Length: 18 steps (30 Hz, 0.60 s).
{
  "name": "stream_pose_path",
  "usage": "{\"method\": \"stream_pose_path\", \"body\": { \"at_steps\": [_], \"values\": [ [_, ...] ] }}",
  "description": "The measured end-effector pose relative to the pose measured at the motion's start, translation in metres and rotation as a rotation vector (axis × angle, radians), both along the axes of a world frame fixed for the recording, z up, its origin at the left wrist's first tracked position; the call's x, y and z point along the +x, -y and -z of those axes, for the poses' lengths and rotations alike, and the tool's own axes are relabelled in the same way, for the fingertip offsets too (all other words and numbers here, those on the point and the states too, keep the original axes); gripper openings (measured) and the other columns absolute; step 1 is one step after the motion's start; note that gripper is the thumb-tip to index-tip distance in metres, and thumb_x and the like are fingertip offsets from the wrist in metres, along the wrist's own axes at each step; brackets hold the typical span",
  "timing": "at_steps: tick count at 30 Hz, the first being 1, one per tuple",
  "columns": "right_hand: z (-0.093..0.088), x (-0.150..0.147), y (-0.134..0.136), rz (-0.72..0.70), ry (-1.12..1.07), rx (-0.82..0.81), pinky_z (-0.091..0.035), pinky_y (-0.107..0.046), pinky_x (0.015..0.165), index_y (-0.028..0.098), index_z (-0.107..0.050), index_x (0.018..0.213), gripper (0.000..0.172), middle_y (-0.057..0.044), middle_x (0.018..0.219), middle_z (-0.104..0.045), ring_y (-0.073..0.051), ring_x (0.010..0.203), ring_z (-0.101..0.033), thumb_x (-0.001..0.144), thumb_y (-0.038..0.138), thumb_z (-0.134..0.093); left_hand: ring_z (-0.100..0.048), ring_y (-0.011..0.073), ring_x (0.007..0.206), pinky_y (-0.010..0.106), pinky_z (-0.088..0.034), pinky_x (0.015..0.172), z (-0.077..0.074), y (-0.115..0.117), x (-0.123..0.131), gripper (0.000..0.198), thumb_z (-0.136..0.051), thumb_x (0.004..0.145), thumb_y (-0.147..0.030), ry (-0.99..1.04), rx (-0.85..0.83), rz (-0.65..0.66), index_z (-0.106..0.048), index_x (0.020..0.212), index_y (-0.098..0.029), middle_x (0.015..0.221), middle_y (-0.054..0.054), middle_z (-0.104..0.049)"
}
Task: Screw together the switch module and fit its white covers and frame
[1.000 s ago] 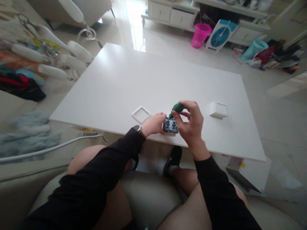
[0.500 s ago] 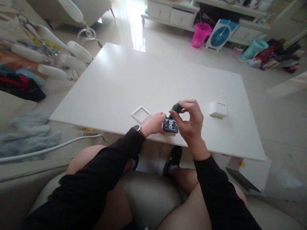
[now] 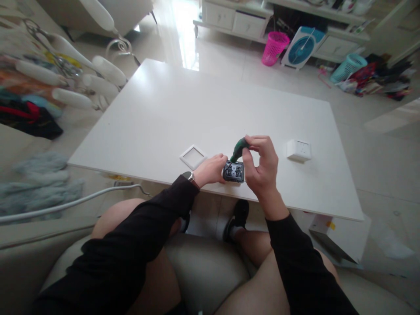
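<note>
A dark socket module (image 3: pixel 234 171) lies near the front edge of the white table (image 3: pixel 210 109). My left hand (image 3: pixel 211 169) is closed against its left side and holds it down. My right hand (image 3: pixel 260 164) pinches the green handle of a screwdriver (image 3: pixel 238 149) from the right. The screwdriver stands tilted, with its tip down on the module's top. A white square frame (image 3: pixel 193 156) lies just left of my left hand. A white socket unit (image 3: pixel 299 150) sits to the right of my right hand.
My knees and a seat are under the table's front edge. A white cable (image 3: pixel 65 204) runs at the left. A rack with white pegs (image 3: pixel 75 74) stands at the left. A pink basket (image 3: pixel 274 47), a fan (image 3: pixel 301 47) and a teal basket (image 3: pixel 348 66) stand on the floor beyond.
My right fingers have shifted round the screwdriver handle and the handle now stands more upright. My left hand and the module have not moved.
</note>
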State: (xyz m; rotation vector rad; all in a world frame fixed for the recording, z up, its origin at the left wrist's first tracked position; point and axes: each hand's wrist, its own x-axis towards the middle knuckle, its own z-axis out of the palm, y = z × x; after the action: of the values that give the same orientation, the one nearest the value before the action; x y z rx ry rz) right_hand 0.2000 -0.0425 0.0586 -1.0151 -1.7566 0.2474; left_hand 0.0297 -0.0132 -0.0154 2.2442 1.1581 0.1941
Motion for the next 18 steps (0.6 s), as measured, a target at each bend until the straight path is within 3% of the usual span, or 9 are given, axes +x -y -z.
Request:
{"method": "stream_pose_path", "body": {
  "at_steps": [6, 9, 13, 18],
  "values": [
    [0.002, 0.000, -0.001, 0.040, -0.088, -0.030, -0.066, -0.042, 0.081, 0.028, -0.067, 0.111, 0.012, -0.005, 0.109, -0.058, -0.022, 0.103, -0.065, 0.099, 0.030, -0.066, -0.066, 0.0334, 0.112, 0.044, -0.055, 0.095, 0.004, -0.001, 0.001, 0.062, -0.085, 0.076, -0.041, -0.023, 0.035, -0.005, -0.056, 0.125, -0.018, 0.124, 0.014, -0.066],
    [0.002, 0.000, -0.002, 0.039, -0.061, -0.008, -0.064, -0.046, 0.087, 0.027, -0.066, 0.106, 0.013, -0.006, 0.113, -0.063, -0.024, 0.105, -0.067, 0.096, 0.034, -0.071, -0.065, 0.0331, 0.114, 0.044, -0.055, 0.097, 0.009, -0.002, 0.001, 0.067, -0.087, 0.073, -0.037, -0.010, 0.032, -0.007, -0.054, 0.129, -0.018, 0.128, 0.015, -0.065],
    [0.000, 0.000, 0.000, -0.046, -0.046, -0.010, -0.062, -0.046, 0.090, 0.027, -0.065, 0.112, 0.011, -0.007, 0.117, -0.071, -0.025, 0.113, -0.071, 0.102, 0.027, -0.060, -0.065, 0.0317, 0.114, 0.043, -0.054, 0.097, 0.010, -0.003, 0.000, 0.066, -0.087, 0.072, -0.035, 0.006, 0.041, 0.001, -0.055, 0.128, -0.021, 0.126, 0.012, -0.065],
    [0.002, 0.001, -0.002, 0.035, -0.025, 0.022, -0.061, -0.044, 0.084, 0.028, -0.067, 0.107, 0.010, -0.004, 0.100, -0.067, -0.023, 0.098, -0.068, 0.098, 0.031, -0.069, -0.066, 0.0320, 0.112, 0.042, -0.055, 0.094, 0.008, -0.002, 0.000, 0.065, -0.087, 0.072, -0.037, -0.024, 0.051, -0.002, -0.056, 0.126, -0.020, 0.123, 0.012, -0.066]
  ]
}}
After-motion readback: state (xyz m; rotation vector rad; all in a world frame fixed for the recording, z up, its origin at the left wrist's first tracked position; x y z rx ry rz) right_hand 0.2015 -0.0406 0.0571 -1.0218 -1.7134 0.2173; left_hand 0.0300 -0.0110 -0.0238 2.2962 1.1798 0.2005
